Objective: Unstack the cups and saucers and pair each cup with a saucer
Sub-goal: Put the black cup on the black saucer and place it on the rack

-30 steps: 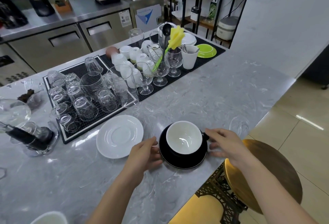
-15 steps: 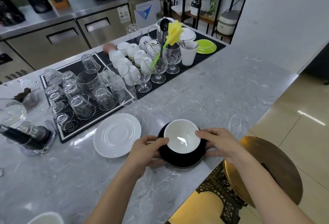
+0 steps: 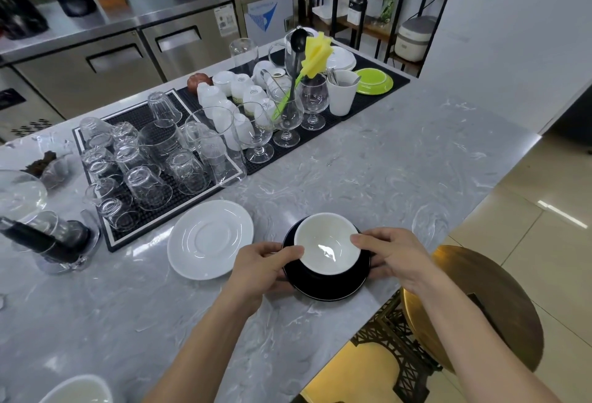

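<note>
A black cup with a white inside [image 3: 326,244] sits on a black saucer [image 3: 323,287] near the counter's front edge. My left hand [image 3: 261,266] grips the cup's left rim, thumb on top, fingers under the saucer's edge. My right hand [image 3: 389,253] grips the right rim the same way and hides the cup's handle. A bare white saucer [image 3: 209,239] lies flat just left of them. The rim of a white cup [image 3: 78,390] shows at the bottom left corner.
Black mats [image 3: 320,127] at the back hold several upturned glasses [image 3: 145,185], stemmed glasses, white cups and a green plate [image 3: 374,81]. A glass brewer with a black handle [image 3: 48,239] stands at the left. A gold stool [image 3: 480,300] sits below the counter's front edge.
Both hands have closed in from beside the saucer onto the cup's rim. The view has shifted slightly nearer.
</note>
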A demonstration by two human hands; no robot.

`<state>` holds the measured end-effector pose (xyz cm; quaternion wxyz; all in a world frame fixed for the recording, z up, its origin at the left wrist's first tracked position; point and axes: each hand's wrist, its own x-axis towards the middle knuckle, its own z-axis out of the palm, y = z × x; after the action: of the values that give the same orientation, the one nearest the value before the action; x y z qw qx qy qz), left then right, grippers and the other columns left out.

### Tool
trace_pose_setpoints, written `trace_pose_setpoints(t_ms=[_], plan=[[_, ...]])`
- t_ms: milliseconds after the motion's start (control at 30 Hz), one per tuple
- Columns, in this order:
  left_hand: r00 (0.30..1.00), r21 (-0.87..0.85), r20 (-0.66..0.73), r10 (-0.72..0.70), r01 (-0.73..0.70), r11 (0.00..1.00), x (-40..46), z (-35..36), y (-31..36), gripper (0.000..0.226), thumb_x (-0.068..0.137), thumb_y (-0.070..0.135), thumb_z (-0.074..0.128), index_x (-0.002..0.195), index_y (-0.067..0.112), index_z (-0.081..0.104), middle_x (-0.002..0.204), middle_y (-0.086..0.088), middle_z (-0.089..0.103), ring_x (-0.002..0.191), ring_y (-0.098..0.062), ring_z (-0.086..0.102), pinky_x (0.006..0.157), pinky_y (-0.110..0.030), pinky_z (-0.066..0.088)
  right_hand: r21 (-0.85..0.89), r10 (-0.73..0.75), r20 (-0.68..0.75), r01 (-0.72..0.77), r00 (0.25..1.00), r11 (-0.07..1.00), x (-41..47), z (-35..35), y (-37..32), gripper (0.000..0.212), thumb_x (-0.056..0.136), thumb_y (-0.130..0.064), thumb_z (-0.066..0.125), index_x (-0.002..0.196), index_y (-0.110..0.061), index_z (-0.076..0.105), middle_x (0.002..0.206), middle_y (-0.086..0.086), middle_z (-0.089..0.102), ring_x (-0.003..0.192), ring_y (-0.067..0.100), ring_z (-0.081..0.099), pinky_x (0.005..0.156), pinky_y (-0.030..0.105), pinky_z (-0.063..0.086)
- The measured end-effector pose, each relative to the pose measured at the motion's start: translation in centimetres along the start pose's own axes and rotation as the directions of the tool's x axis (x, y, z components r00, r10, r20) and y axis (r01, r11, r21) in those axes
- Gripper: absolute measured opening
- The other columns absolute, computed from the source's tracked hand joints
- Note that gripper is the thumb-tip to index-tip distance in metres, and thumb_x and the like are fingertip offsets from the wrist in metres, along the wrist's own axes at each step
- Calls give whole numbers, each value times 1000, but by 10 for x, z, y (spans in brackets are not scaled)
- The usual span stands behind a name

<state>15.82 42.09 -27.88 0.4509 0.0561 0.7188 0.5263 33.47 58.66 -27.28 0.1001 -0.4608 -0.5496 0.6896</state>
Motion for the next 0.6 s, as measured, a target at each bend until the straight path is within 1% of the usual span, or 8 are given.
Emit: trace_pose_setpoints(t_ms=[167,200,300,367,433,500,533,600], plan=[[1000,-34,-13,-10,10,999,-2,3,1,34,75,14,85,100,-4,73,81,-19,77,62,-30,72,53,-33,58,3,1,-1,-1,1000,1000,-2,0,-1,31,78,-19,81,103,-1,72,94,20,75,66,25,74,54,31,58],[1000,-41,-16,-12,12,999,-3,3,1,34,74,14,85,99,-5,73,80,-19,76,62,-30,72,54,-33,58,2,-2,-2,2,1000,1000,-3,0,-2,31,78,-19,81,102,-1,73,93,20,76,65,25,73,53,30,58],[1000,-60,-22,-10,9,998,-8,3,-1,37,72,14,86,100,-5,72,88,-25,76,63,-33,72,54,-36,59,-2,-20,-8,20,1000,1000,-5,0,-2,31,77,-19,82,101,-1,73,89,18,76,63,24,73,53,31,57],[999,-72,-31,10,-12,997,-12,1,0,38,70,15,87,98,-5,72,92,-29,74,62,-34,71,56,-43,61,-19,-43,-8,43,999,999,-7,1,-5,32,76,-20,82,101,-2,73,91,20,75,66,26,73,57,34,58],[998,-72,-56,42,-46,996,-15,-1,3,37,66,17,88,94,-3,74,81,-24,72,57,-30,67,64,-48,63,-21,-63,-10,63,998,998,-8,2,-10,33,76,-20,83,101,-2,73,93,22,75,66,27,73,59,37,59],[994,-78,-78,71,-77,994,-20,-3,6,38,62,21,89,90,-1,75,73,-15,69,55,-26,62,67,-46,58,-21,-91,-2,91,996,996,-10,5,-17,32,75,-18,83,101,-2,72,91,22,74,62,25,72,58,36,59],[993,-91,-85,84,-92,992,-23,-5,8,36,63,19,88,89,-1,74,72,-13,68,56,-26,61,67,-45,57,-27,-106,-1,106,994,994,-12,7,-22,32,75,-17,83,101,-3,72,90,22,73,60,24,71,57,35,58],[988,-112,-104,115,-127,986,-30,-10,15,27,70,12,86,90,-1,73,74,-13,67,62,-28,63,67,-49,60,-35,-144,15,144,990,989,-15,14,-32,32,75,-17,83,102,-4,72,91,24,71,59,23,70,56,33,57]])
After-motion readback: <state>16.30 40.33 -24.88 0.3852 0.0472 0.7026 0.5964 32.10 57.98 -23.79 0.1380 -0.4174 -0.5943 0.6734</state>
